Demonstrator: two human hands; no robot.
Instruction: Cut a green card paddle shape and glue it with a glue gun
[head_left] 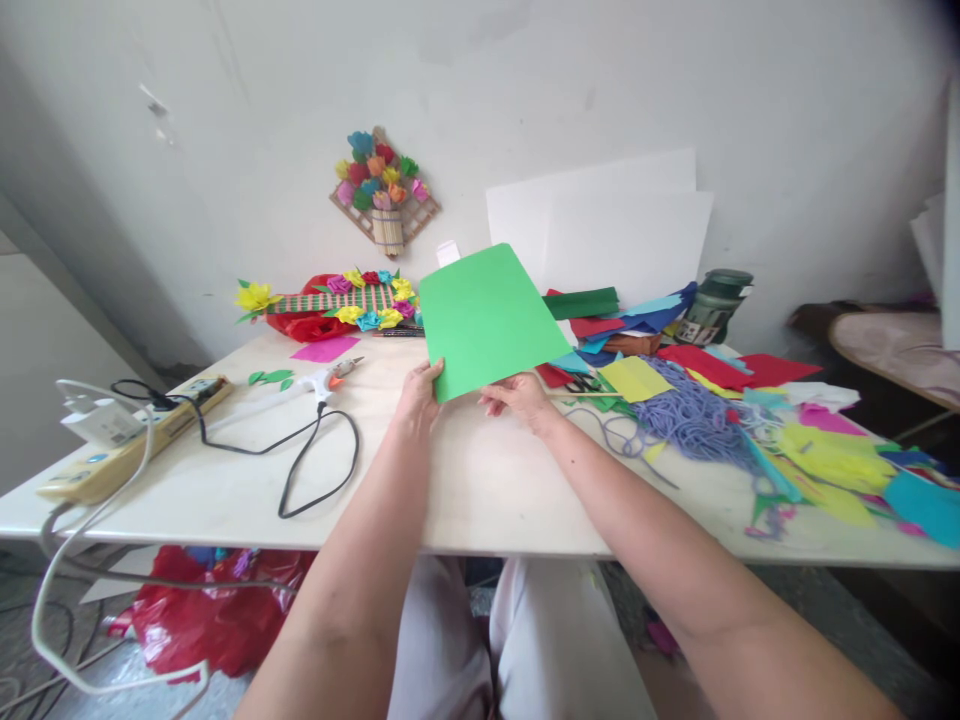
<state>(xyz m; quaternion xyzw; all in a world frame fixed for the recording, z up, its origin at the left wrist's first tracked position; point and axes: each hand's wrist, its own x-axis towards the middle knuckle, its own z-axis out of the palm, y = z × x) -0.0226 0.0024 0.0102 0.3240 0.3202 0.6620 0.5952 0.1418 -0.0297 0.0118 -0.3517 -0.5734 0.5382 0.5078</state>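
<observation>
A bright green sheet of paper (491,325) is held up at a tilt above the table in front of me. My left hand (422,388) grips its lower left corner, thumb on the front face. Along the lower edge, my right hand (520,397) pinches the same sheet, with some fingers behind or below it. A thin wooden stick (581,394) lies just right of that hand, beside a yellow paper piece (636,379). Left of my left hand, a white glue gun (326,378) rests on the table with its black cord looped.
A power strip (135,440) with plugs sits at the left. Purple yarn (690,415) and many coloured papers (832,455) cover the right side, near a dark green jar (716,305). Paper-flower crafts (367,300) stand at the back. A red bag (217,610) lies under the table.
</observation>
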